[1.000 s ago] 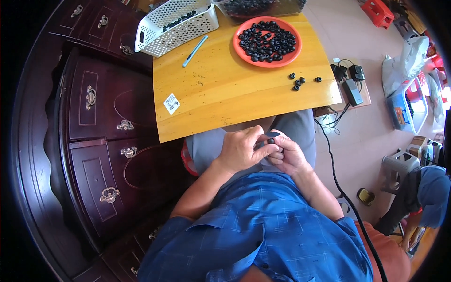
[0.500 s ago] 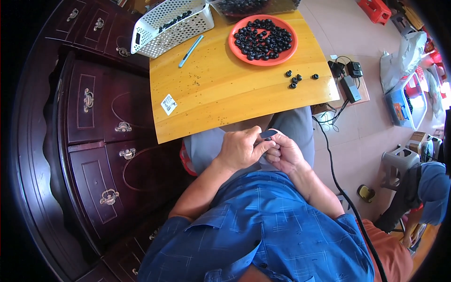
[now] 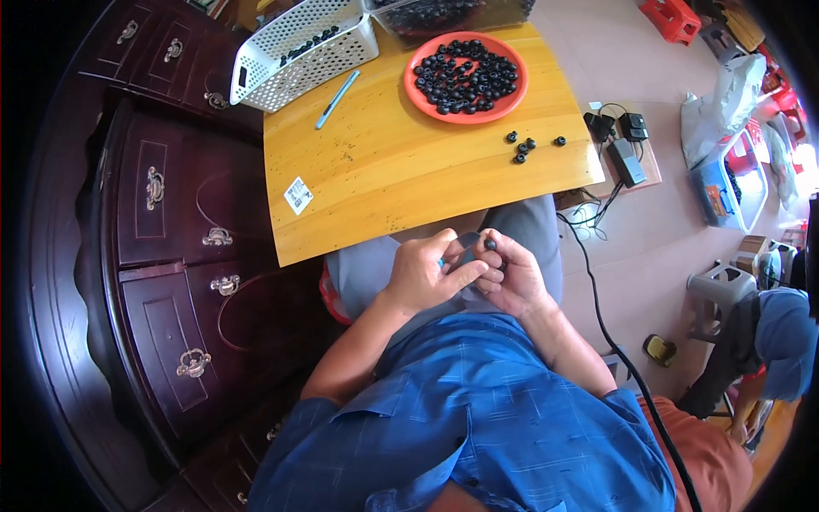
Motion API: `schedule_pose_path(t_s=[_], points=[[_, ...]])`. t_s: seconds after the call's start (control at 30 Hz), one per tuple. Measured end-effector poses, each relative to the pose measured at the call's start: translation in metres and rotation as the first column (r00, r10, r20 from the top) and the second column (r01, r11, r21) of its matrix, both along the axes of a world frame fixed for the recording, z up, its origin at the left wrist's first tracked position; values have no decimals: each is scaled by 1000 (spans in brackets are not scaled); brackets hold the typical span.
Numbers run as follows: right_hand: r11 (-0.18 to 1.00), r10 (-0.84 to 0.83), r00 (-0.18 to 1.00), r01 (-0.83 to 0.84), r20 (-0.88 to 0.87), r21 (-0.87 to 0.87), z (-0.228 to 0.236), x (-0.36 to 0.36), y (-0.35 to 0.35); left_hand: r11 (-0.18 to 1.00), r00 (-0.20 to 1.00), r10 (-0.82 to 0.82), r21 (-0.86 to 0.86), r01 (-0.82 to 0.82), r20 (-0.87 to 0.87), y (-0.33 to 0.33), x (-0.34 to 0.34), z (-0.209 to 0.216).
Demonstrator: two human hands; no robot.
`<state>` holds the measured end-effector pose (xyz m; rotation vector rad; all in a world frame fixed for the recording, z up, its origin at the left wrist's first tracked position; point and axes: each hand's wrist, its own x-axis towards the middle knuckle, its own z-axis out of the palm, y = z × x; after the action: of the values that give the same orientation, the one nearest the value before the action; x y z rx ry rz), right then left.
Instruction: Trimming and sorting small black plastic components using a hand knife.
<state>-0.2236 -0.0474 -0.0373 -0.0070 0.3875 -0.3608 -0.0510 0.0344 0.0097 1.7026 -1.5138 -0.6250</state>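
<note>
My left hand [image 3: 420,275] is closed on a thin, flat grey blade-like tool [image 3: 465,246], with a bit of teal showing by the fingers. Its handle is mostly hidden. Facing it, my right hand [image 3: 517,277] pinches a small round black part [image 3: 490,244] between thumb and forefinger. Both hands are close together over my lap, just off the table's near edge. On the yellow wooden table [image 3: 367,183], several similar black ring-shaped parts [image 3: 522,148] lie loose at the right. Beyond them, a red plate [image 3: 412,96] is heaped with more.
A white perforated basket [image 3: 307,77] and a clear bin [image 3: 401,19] of black parts stand at the far edge. A light-blue pen-like tool [image 3: 337,100] and a white label [image 3: 298,195] lie on the table. Dark drawers [image 3: 162,188] flank my left; a black cable [image 3: 597,290] runs at right.
The blade-like tool has drawn back from the black part toward my left hand and tilted. The black part now shows plainly at my right fingertips. The whole view has shifted slightly.
</note>
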Motion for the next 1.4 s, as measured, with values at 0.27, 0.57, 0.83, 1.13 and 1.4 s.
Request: schedule_pose_path(t_s=[0.27,0.57,0.83,1.13,1.4], points=[[806,-173,948,-19,-266,-592,30,-14,-53,994,978,72,95,-54,-197,27,2,-21],[-95,-964,254,-620,-84,-779,30,-4,-143,986,980,80,158,-51,-185,35,-5,-26],[37,-934,129,-891,-332,-452,21,-3,-162,989,979,70,145,-42,-193,32,-8,-26],[664,-415,773,-104,-480,-741,44,-13,-81,994,957,112,43,-105,-266,22,-7,-15],[921,-30,911,-135,-412,-366,8,-2,5,991,999,50,-127,-52,-23,8,-21,-2]])
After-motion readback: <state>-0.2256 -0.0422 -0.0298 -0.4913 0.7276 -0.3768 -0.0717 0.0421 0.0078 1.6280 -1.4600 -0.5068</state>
